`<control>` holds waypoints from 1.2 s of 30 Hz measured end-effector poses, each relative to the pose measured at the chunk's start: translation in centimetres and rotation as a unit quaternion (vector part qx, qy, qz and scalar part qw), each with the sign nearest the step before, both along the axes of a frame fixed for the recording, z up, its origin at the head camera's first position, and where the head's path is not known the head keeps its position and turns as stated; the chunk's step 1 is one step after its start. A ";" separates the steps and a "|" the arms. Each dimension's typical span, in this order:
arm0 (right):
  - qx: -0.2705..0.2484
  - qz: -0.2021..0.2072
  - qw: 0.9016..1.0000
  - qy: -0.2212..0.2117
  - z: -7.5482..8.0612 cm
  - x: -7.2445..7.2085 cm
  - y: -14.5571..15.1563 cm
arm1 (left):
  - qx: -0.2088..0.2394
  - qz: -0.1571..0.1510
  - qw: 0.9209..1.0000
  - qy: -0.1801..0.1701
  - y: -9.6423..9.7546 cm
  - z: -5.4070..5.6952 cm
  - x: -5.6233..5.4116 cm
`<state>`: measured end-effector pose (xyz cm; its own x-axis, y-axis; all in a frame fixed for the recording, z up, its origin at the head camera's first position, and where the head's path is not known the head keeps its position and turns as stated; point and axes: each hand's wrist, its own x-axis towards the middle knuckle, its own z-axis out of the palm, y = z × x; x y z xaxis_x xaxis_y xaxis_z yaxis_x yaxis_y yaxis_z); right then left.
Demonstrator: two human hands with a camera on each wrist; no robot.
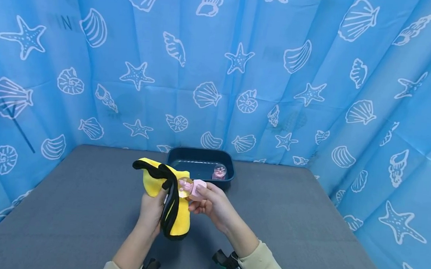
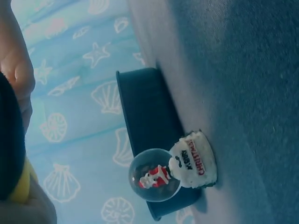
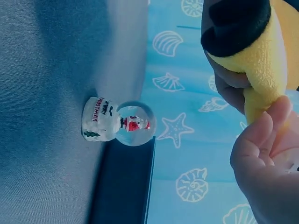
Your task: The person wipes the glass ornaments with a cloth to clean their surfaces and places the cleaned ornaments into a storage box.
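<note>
My left hand (image 1: 151,212) grips a yellow cloth with black edging (image 1: 181,222), which hangs in loose folds. In my right hand (image 1: 215,207), the pink base of a small snow globe (image 1: 199,189) is pinched between thumb and fingers. This globe lies sideways, its clear ball pointing left against the cloth. A white-based Santa snow globe (image 2: 194,161) with "Merry Christmas" lettering stands upright on the table in both wrist views; the cloth and hands hide it in the head view. Another pink snow globe (image 1: 219,172) sits in the right end of the dark blue tray (image 1: 188,165).
The tray stands at the back of the grey table (image 1: 72,208), just behind the Santa globe. A blue curtain (image 1: 212,61) printed with white shells and starfish surrounds the table at the back and sides.
</note>
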<state>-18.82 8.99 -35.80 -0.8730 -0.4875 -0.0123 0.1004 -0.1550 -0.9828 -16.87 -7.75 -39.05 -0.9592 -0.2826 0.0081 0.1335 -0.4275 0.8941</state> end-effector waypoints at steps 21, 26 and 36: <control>0.086 -0.038 0.992 0.089 -0.2 -0.1 0.2 | -0.005 -0.048 0.998 -0.028 -0.2 0.3 -0.5; 0.067 -0.034 0.995 0.061 -0.2 0.0 0.3 | -0.003 -0.031 0.999 -0.037 -0.4 0.3 -0.4; -0.014 -0.044 0.999 0.021 -0.1 0.0 0.3 | 0.054 -0.086 0.993 -0.056 -1.1 0.4 -0.3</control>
